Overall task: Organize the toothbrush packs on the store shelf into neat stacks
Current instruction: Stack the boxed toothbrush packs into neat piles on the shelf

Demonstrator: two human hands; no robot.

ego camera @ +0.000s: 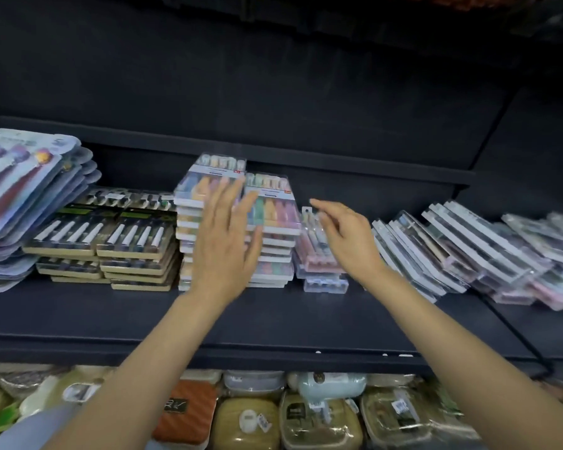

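Two tall stacks of pastel toothbrush packs (270,203) already stand squared on the shelf (273,319). My left hand (225,241) hovers before them, fingers spread, holding nothing. My right hand (342,235), fingers loosely open, reaches over the low stack (319,254) just right of them. Farther right, the slumped packs (452,248) are, I judge, still to do.

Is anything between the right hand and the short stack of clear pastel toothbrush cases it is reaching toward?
Nothing visible. The right hand, fingers relaxed, hovers directly over the short stack of clear pastel toothbrush cases, with no pack between them. The taller colourful toothbrush-pack stack stands beside it, left.
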